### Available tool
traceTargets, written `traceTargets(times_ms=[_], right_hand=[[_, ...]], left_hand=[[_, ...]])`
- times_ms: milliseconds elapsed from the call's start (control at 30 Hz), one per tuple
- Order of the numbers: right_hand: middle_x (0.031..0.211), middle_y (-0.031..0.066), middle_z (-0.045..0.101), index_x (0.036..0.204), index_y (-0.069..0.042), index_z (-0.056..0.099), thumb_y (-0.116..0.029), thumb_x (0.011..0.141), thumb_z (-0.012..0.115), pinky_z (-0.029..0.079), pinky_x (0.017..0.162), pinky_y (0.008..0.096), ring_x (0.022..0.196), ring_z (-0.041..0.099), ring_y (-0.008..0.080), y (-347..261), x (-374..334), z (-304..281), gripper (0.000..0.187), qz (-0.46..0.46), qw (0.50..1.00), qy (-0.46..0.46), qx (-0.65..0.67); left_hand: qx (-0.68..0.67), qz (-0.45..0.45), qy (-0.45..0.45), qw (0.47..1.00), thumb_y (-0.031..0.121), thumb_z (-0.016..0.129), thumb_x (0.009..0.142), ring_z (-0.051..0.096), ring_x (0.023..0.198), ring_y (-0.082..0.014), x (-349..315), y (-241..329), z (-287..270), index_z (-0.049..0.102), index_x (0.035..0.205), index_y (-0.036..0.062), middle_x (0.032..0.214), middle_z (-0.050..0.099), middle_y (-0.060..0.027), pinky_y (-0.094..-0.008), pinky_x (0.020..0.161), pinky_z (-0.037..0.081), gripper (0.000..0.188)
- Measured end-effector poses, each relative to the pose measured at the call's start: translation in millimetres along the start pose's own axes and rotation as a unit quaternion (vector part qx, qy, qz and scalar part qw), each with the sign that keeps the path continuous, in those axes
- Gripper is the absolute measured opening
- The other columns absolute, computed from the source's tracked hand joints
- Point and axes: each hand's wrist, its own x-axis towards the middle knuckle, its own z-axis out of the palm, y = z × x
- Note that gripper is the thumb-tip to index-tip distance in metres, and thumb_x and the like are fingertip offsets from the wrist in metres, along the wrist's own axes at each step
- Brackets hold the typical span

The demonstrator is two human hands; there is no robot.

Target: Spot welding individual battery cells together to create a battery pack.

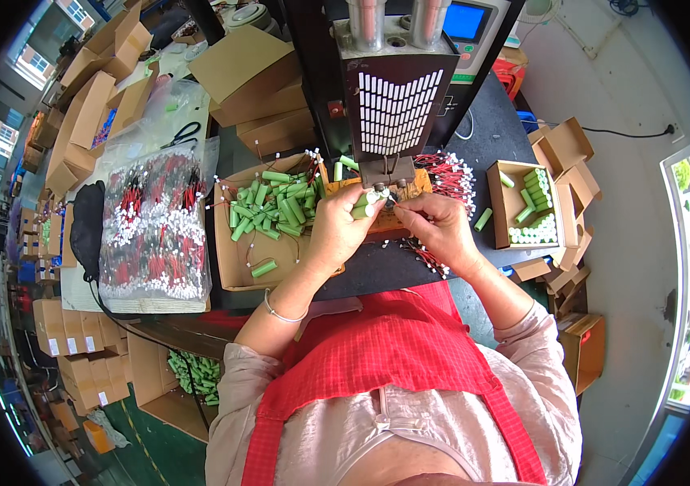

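Observation:
My left hand (pixel 340 229) is closed around a green battery cell (pixel 363 209), its pale end showing beside the thumb. Close against it, my right hand (pixel 444 233) pinches what looks like a thin wire lead (pixel 394 203), mostly covered by the fingertips. Both hands meet just below the metal electrode head (pixel 388 172) of a black spot-welding machine (pixel 400 97). Under the hands is a worn wooden block (pixel 414 183). Red and black leads with white plugs (pixel 450 174) lie to its right, and more leads (pixel 426 257) lie below the right hand.
At left, a cardboard tray (pixel 235 257) holds loose green cells with leads. Beyond it lie plastic-bagged leads (pixel 154 235) and black scissors (pixel 183 134). A carton (pixel 500 235) of cells stands at right, near a single cell (pixel 482 219). Open boxes (pixel 256 73) stand behind.

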Motion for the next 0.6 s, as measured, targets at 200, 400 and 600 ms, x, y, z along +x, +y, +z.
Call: traceTargets(times_ms=[200, 400, 600], right_hand=[[0.068, 0.0048, 0.061, 0.082, 0.003, 0.065, -0.010, 0.079, 0.063, 0.045, 0.054, 0.0240, 0.060, 0.056, 0.0086, -8.3, 7.0, -2.9, 0.013, 0.072, 0.996, -0.048, 0.014], [0.064, 0.0036, 0.060, 0.082, 0.003, 0.065, -0.015, 0.080, 0.063, 0.044, 0.051, 0.0230, 0.058, 0.055, 0.0070, 0.5, 14.0, -3.1, 0.018, 0.107, 0.992, -0.060, 0.034], [0.062, 0.0021, 0.059, 0.080, 0.004, 0.065, -0.013, 0.081, 0.062, 0.043, 0.048, 0.0217, 0.055, 0.053, 0.0050, -1.0, 15.5, -1.6, 0.017, 0.067, 0.996, -0.049, 0.014]], left_hand=[[-0.008, 0.014, 0.014, 1.000, 0.004, 0.068, 0.075, 0.054, 0.065, -0.0071, -1.3, 1.8, 1.6, 0.062, 0.088, 0.0003, 0.072, 0.062, -0.0041, -0.0244, 0.060, 0.045, 0.015], [0.000, 0.012, 0.000, 1.000, 0.004, 0.064, 0.076, 0.061, 0.067, -0.0204, 0.6, 2.3, 1.2, 0.060, 0.095, 0.0027, 0.078, 0.062, -0.0115, -0.0290, 0.062, 0.047, 0.020], [-0.004, 0.031, 0.019, 0.999, 0.003, 0.064, 0.076, 0.060, 0.064, -0.0170, 3.8, 6.2, 2.6, 0.062, 0.092, 0.0016, 0.074, 0.063, -0.0108, -0.0286, 0.060, 0.047, 0.016]])
